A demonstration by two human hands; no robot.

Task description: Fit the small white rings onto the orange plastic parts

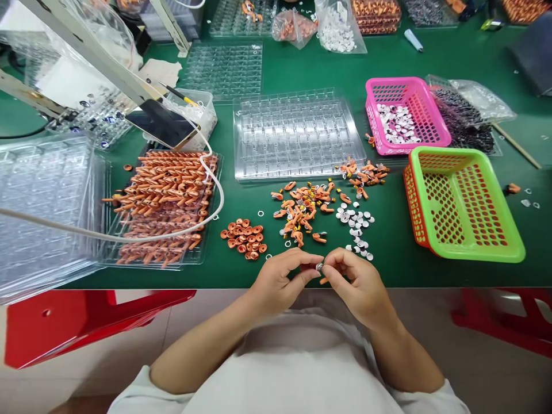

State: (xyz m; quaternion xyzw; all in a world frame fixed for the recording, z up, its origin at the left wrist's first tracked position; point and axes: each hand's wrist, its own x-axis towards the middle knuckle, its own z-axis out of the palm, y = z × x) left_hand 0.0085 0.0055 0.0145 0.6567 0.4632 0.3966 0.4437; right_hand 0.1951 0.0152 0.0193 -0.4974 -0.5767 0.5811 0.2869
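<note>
Left hand (pixel 280 282) and right hand (pixel 360 284) meet over near edge of green table (pixel 233 276). Thumbs and forefingers pinched on small silvery part (pixel 319 266), between fingertips. Mostly covered; orange bit (pixel 323 280) below possibly same piece. Orange parts (pixel 302 214) piled just beyond, copper-coloured cups (pixel 245 238) left, white discs (pixel 356 224) right. Clear tray (pixel 297 138) behind pile.

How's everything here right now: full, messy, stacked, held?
Left hand: pinching a small shiny piece.
Right hand: fingers curled, close beside that piece.
Pink basket: open, partly filled with white bits.
Green basket: open, nested in a red one.
White discs: scattered.
Copper-colored cups: loosely piled.
Yellow-marked orange pieces: heaped loosely.
Long orange pieces: stacked in layers.
Middle tray: lying flat.
Phone: screen dark.
</note>
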